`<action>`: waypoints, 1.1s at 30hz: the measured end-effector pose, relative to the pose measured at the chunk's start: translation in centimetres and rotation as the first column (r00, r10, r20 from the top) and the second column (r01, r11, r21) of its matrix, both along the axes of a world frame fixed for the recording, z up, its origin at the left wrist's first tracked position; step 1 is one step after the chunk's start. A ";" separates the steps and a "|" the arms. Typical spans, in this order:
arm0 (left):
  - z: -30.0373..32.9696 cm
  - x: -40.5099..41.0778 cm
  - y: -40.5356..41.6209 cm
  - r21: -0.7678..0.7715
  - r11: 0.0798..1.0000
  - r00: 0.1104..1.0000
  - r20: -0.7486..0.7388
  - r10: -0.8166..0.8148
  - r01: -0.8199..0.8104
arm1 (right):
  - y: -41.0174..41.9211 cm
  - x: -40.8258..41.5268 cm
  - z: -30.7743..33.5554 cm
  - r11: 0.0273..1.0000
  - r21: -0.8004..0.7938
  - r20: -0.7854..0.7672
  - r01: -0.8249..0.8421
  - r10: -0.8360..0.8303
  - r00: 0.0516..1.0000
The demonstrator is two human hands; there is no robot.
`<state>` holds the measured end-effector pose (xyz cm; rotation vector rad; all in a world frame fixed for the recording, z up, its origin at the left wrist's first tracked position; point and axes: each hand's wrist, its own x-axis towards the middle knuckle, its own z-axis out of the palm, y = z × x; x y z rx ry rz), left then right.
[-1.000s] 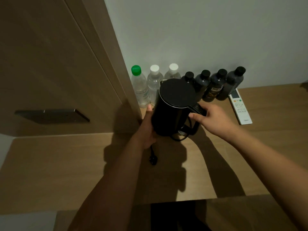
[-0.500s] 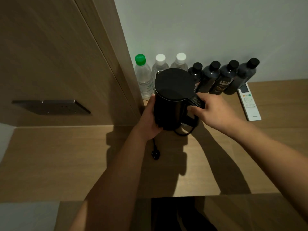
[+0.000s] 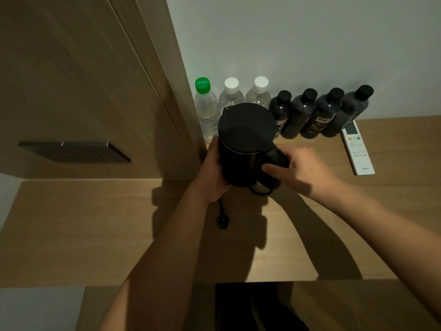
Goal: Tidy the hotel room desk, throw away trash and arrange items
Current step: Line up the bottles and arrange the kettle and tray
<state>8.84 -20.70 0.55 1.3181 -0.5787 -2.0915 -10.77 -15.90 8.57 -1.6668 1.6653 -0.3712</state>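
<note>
A person holds a black electric kettle (image 3: 245, 144) with both hands over the far part of a wooden desk (image 3: 95, 235), close to the corner where a wood panel (image 3: 83, 80) meets the pale wall (image 3: 298, 44). The left hand (image 3: 212, 173) cups the kettle's left side, palm and fingers curved against the body. The right hand (image 3: 298, 168) grips the kettle's handle (image 3: 274, 158) on the right side, fingers curled round it. The lid is closed. Whether the kettle's base touches the desk cannot be told from the head view.

A black power plug (image 3: 223, 222) on a short run of cord lies on the desk just near of the kettle, below the left wrist.

Along the wall behind the kettle stands a row of bottles: a clear water bottle with a green cap (image 3: 205, 108) at the far left, two clear bottles with white caps (image 3: 245, 94) beside it, then four dark bottles with black caps (image 3: 322, 111) to the right. A white remote control (image 3: 358, 149) lies flat on the desk just right of the dark bottles.

A dark socket plate (image 3: 74, 151) is set into the wood panel at left.
</note>
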 end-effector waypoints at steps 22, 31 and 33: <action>0.5 -0.1 1.1 -0.030 0.991 0.989 0.072 -0.131 0.133 | 0.2 -0.9 -1.6 1.000 0.027 -0.055 -0.013 0.014 0.998; 1.8 0.0 0.9 -0.074 0.991 0.964 0.251 -0.091 0.113 | 0.8 -0.5 -2.3 0.998 -0.042 -0.012 0.043 -0.043 0.999; 2.2 -0.1 1.0 -0.082 0.992 0.960 0.270 -0.074 0.099 | 1.1 -0.4 -2.1 0.997 -0.036 0.021 0.062 -0.061 0.998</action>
